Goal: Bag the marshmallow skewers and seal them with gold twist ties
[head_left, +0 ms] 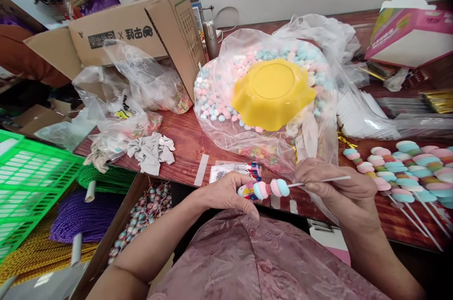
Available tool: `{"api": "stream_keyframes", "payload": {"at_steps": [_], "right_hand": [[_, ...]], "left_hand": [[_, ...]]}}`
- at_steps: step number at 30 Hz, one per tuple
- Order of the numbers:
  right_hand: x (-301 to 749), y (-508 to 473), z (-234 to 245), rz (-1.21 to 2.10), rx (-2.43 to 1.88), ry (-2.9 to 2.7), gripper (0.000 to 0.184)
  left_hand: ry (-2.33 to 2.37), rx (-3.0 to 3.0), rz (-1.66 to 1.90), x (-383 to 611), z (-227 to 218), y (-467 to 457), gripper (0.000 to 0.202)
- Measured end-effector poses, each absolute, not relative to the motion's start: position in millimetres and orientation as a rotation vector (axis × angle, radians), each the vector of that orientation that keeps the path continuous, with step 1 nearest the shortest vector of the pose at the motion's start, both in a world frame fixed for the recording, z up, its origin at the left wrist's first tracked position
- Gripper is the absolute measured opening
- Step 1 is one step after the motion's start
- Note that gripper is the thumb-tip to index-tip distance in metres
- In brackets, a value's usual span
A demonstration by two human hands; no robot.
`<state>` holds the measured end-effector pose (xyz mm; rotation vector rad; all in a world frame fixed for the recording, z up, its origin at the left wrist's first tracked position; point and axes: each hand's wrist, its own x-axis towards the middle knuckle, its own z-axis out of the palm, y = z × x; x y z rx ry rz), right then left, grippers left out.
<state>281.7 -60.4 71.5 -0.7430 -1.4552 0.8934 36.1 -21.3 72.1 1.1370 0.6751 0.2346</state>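
Observation:
My right hand (338, 187) pinches a thin white stick (327, 180) near the table's front edge. Several pastel candies (269, 188), pink and blue, are threaded on the stick's left end. My left hand (230, 192) is closed on the leftmost candies. Behind my hands lies a clear plastic bag (219, 97) full of pink, blue and white candies, with a yellow wavy-rimmed bowl (272, 93) upside down on top. A row of finished candy skewers (406, 168) lies on the wooden table (187, 142) to my right.
An open cardboard box (141, 31) and crumpled plastic bags (134, 92) stand at the back left. A green plastic crate (28, 182) and spools of purple and gold cord (71, 217) sit left. A box of wrapped lollipops (141, 217) is below the table. A pink carton (410, 36) stands back right.

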Motion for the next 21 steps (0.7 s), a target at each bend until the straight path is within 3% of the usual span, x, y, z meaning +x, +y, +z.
{"api": "stream_keyframes", "payload": {"at_steps": [4,11,15,21], "right_hand": [[279,-58,76,0.975,-0.581,-1.603,0.022],[245,-68,61,0.875,-1.084,-1.268,0.011],[214,-74,54,0.834,-1.174,-1.211,0.023],[193,-66,36,0.898,-1.114,-1.314,0.020]], "left_hand": [[0.660,1.107,0.179,39,73,-21,0.048],[0.850,1.342,0.366,41,68,-26,0.046],[0.908,1.627,0.455,44,67,-27,0.034],[0.982,1.768,0.391,49,65,-26,0.017]]}}
